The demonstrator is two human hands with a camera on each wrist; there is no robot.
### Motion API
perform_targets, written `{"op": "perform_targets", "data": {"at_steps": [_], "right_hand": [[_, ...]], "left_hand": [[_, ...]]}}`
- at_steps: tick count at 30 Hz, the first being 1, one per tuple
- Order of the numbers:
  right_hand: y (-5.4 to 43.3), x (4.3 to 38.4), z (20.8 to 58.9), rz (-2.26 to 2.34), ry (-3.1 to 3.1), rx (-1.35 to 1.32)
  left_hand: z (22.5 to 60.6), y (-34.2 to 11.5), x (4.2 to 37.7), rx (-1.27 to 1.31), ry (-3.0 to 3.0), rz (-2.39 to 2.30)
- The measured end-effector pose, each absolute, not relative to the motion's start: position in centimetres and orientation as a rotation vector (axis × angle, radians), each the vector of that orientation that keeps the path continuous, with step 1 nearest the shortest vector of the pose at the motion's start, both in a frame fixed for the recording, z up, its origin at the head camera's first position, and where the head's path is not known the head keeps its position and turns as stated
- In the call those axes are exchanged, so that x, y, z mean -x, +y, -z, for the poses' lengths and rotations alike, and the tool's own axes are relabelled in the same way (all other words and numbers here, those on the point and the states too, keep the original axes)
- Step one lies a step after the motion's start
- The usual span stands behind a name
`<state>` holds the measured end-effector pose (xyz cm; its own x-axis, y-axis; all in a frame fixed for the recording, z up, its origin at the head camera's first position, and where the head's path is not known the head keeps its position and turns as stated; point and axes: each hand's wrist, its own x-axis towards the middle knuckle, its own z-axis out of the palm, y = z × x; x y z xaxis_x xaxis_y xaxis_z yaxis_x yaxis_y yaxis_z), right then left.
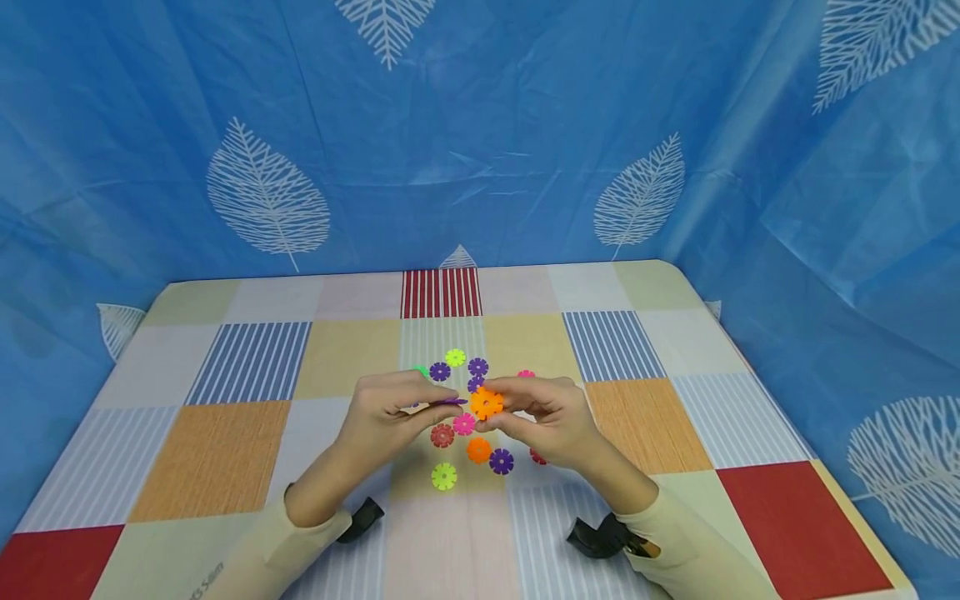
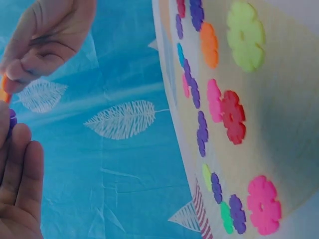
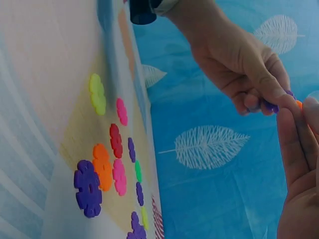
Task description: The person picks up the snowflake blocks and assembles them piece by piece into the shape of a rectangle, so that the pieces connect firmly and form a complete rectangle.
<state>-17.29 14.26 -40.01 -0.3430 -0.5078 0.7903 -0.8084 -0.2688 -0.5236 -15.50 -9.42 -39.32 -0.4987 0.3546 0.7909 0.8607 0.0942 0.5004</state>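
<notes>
L hand (image 1: 388, 410) pinches a purple disc (image 1: 454, 402) btwn thumb & fingers, held almost edge-on to the head cam; R hand (image 1: 551, 418) pinches an orange disc (image 1: 487, 403) the same way, its face turned to the cam. Both discs are up above the table (image 1: 210, 462), held close together mid-scene; whether they touch is hard to tell, as fingers hide part of them in the wrist views. More notched, flower-like discs lie on the patchwork cloth below: on the near side a lime disc (image 1: 444, 476), w/ a red disc (image 1: 442, 435) & a pink disc (image 1: 464, 424) just beyond it, then a 2nd orange disc (image 1: 478, 450) & a dark purple disc (image 1: 501, 461) side by side to the right. Far side: a yellow-green disc (image 1: 454, 357) btwn two purple ones, plus a green disc (image 1: 421, 370) at left, partly hidden. Blue curtain w/ white leaves (image 1: 465, 167) stands behind the table's far edge.
</notes>
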Motion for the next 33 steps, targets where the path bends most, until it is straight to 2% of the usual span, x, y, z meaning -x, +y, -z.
{"op": "perform_targets", "data": {"at_steps": [9, 18, 33], "right_hand": [[14.33, 17.06, 40.37, -1.634, -1.769, -1.547], [14.38, 17.08, 40.4, -1.64, -1.793, -1.531], [13.82, 16.36, 40.31, -1.788, -1.668, -1.611]], "left_hand": [[39.01, -9.14, 14.98, 1.18, -1.994, 1.229], [38.75, -9.0, 14.46, 1.051, -2.054, 1.385], [39.13, -8.89, 14.73, 1.278, -1.847, 1.525]]}}
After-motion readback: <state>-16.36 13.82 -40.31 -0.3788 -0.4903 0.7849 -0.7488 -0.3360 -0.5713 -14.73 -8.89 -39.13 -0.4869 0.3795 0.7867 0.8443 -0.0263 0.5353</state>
